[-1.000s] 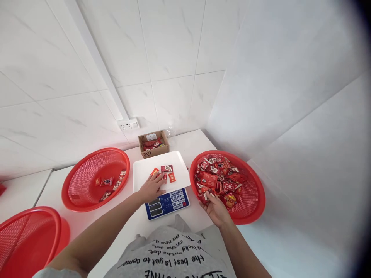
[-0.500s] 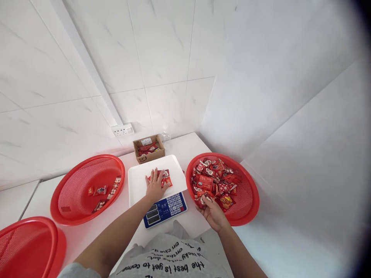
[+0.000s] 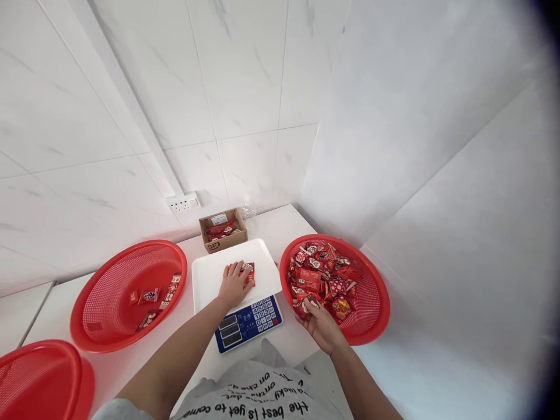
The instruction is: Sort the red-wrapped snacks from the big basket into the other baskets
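My left hand [image 3: 234,287] is on the white tray of a digital scale [image 3: 205,280], its fingers curled over small red snack packets [image 3: 250,273] and partly hiding them. At the near-left rim of the right red basket [image 3: 380,306], my right hand [image 3: 321,324] has its thumb and fingers closed on a dark red snack packet [image 3: 305,308]. Several red packets [image 3: 310,279] with white or black lettering are heaped in that basket. The scale's blue keypad panel [image 3: 249,325] faces me below the tray.
A left red basket [image 3: 105,286] has a few packets in it; another red basket [image 3: 41,385] stands nearer at the lower left. Behind the scale are a cardboard box [image 3: 227,238] of packets and a clear plastic bottle [image 3: 248,209]. A wall socket [image 3: 184,202] is above.
My left hand's spread fingers have drawn together over the packets on the tray. My right hand keeps its grip at the basket. The view has shifted slightly.
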`<state>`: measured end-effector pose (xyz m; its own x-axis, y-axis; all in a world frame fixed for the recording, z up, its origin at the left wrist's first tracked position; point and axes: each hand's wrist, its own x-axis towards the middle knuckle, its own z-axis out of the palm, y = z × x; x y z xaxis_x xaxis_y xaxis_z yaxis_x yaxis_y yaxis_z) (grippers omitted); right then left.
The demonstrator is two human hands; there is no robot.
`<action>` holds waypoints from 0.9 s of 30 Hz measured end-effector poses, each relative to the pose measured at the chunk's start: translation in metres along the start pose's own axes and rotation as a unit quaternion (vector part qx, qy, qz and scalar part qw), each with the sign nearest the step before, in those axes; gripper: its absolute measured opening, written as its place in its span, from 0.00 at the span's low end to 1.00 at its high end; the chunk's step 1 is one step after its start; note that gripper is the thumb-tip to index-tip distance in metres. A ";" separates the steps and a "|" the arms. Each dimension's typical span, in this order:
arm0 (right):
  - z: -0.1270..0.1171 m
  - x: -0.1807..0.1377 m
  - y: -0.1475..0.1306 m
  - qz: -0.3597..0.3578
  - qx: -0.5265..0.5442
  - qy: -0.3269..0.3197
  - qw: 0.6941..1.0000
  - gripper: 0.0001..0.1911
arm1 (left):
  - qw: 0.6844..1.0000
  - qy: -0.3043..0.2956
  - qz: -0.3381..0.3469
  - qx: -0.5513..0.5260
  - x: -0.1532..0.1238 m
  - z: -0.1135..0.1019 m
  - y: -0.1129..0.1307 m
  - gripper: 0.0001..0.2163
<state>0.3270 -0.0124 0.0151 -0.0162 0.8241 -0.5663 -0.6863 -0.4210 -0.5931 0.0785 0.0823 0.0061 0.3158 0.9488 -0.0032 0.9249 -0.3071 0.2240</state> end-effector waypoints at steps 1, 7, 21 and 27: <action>0.000 0.000 0.000 0.001 -0.001 0.000 1.000 0.16 | 1.000 -0.002 0.005 -0.002 -0.001 -0.001 -0.001 0.21; -0.002 0.000 0.000 -0.002 0.000 0.002 1.000 0.17 | 0.997 0.030 -0.064 -0.007 -0.015 -0.010 -0.019 0.25; -0.007 -0.001 0.000 0.005 -0.001 -0.020 1.000 0.15 | 0.910 0.013 -0.414 0.017 -0.153 -0.048 -0.132 0.23; -0.013 0.004 0.000 0.024 -0.003 -0.018 1.000 0.16 | 0.874 -0.016 -0.485 0.022 -0.184 -0.062 -0.151 0.21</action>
<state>0.3360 -0.0138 0.0054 -0.0747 0.8161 -0.5731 -0.6796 -0.4622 -0.5697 -0.1326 -0.0418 0.0332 -0.6173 0.7614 -0.1980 0.7672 0.6383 0.0630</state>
